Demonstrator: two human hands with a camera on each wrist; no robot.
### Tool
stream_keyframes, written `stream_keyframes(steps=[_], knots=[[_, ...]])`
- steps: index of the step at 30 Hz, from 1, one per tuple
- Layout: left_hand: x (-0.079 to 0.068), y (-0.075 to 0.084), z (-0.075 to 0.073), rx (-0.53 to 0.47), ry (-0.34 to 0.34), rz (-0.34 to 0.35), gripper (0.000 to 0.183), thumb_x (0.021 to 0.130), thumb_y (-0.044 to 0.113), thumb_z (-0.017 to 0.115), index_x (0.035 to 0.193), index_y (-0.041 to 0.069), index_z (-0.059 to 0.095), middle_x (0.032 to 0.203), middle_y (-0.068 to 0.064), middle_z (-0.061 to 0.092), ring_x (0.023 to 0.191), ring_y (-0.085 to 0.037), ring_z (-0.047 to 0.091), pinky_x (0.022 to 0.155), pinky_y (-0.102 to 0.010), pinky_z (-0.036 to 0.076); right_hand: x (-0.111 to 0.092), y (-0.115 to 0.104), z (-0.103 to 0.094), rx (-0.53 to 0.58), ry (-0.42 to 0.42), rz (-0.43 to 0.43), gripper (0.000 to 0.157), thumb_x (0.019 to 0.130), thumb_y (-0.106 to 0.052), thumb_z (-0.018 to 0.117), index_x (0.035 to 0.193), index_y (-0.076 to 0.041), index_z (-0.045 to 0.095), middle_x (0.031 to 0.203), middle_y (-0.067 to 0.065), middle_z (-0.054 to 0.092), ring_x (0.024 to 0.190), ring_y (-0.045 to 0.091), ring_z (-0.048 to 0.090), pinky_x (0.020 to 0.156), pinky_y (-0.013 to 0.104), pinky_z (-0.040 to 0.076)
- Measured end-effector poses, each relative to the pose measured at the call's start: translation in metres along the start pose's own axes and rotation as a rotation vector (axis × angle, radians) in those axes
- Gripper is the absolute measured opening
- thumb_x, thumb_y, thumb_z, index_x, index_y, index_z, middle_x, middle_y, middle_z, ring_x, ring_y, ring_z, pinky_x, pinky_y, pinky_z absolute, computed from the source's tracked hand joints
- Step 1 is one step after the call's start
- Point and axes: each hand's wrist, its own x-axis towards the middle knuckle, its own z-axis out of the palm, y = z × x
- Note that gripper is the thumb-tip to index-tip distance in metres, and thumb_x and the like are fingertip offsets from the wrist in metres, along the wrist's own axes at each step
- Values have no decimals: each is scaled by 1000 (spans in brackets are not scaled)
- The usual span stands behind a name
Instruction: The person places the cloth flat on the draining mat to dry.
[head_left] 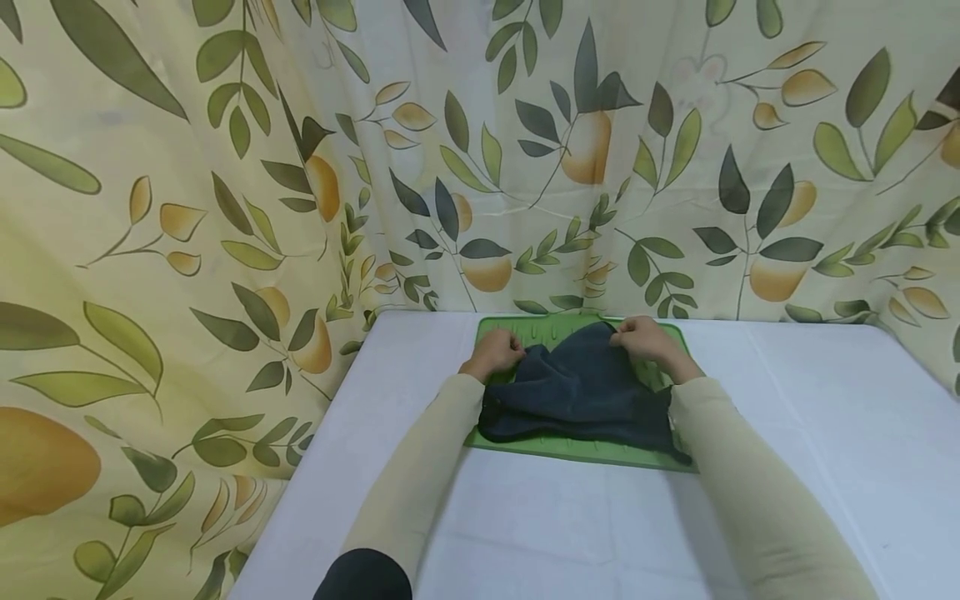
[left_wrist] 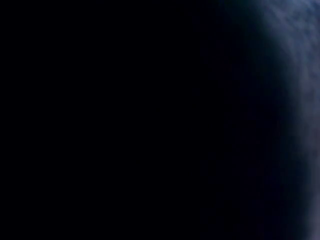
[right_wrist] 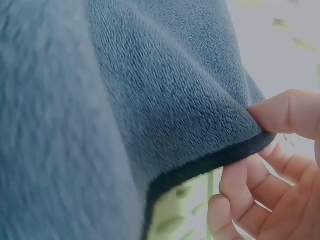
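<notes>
A dark blue-grey cloth [head_left: 581,387] with a darker edging lies bunched over a green ribbed mat [head_left: 585,451], its upper part lifted between the hands. At its upper right corner my right hand [head_left: 651,342] pinches the fabric. The right wrist view shows thumb and fingertips on either side of the bound corner of the fleecy cloth [right_wrist: 175,95]. My left hand [head_left: 497,352] pinches the cloth at its upper left, fingers curled. Nearly all of the left wrist view is dark, with a blurred greyish strip at its right edge.
The mat lies near the far edge of a table with a white cover [head_left: 540,533]. Behind and to the left hangs a curtain [head_left: 480,167] printed with leaves and orange fruit. A black round object [head_left: 365,575] shows by the left forearm at the bottom.
</notes>
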Motion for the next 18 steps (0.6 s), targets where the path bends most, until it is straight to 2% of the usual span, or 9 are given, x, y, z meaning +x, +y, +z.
stream_keyframes(steps=[6, 8, 9, 11, 13, 15, 18], knots=[[-4, -1, -2, -5, -6, -41, 17, 99, 21, 67, 97, 9, 79, 106, -4, 77, 97, -20, 69, 88, -33, 55, -7, 3, -9, -2, -26, 18, 29, 99, -14, 57, 73, -13, 45, 64, -6, 42, 58, 13, 39, 59, 31, 37], [-4, -1, -2, -9, -14, -42, 17, 98, 23, 68, 94, 11, 80, 101, -1, 77, 93, -17, 68, 85, -31, 55, -8, 5, -10, 0, -35, 27, 29, 99, -13, 57, 73, -12, 44, 63, -6, 41, 59, 13, 39, 60, 32, 37], [-4, -2, -2, -12, -24, -42, 19, 98, 23, 68, 88, 11, 78, 93, 0, 75, 86, -15, 66, 81, -29, 54, -9, 7, -10, 0, -39, 30, 29, 99, -13, 57, 73, -12, 44, 63, -6, 41, 59, 13, 40, 60, 32, 37], [-3, -2, -2, -15, -44, -42, 29, 98, 24, 68, 72, 12, 71, 74, 4, 65, 70, -11, 56, 70, -25, 48, -9, 9, -11, -5, -45, 35, 28, 99, -13, 57, 74, -11, 45, 63, -6, 42, 60, 14, 41, 61, 32, 38], [-1, -3, -1, -22, -64, -36, 44, 99, 23, 68, 58, 14, 57, 58, 6, 49, 56, -10, 42, 60, -23, 39, -10, 10, -12, -14, -49, 36, 25, 100, -13, 57, 77, -9, 47, 65, -5, 44, 61, 14, 43, 62, 32, 38], [1, -4, -1, -26, -89, -30, 56, 101, 22, 66, 50, 16, 43, 49, 7, 33, 48, -10, 29, 53, -24, 32, -11, 11, -13, -21, -48, 36, 21, 99, -13, 58, 81, -7, 49, 66, -5, 45, 62, 13, 45, 62, 32, 38], [2, -3, -2, -19, -105, -24, 61, 101, 19, 63, 46, 18, 37, 45, 9, 26, 44, -9, 23, 48, -23, 27, -13, 12, -15, -19, -46, 36, 19, 99, -12, 58, 83, -6, 50, 65, -5, 46, 61, 13, 46, 61, 31, 39]])
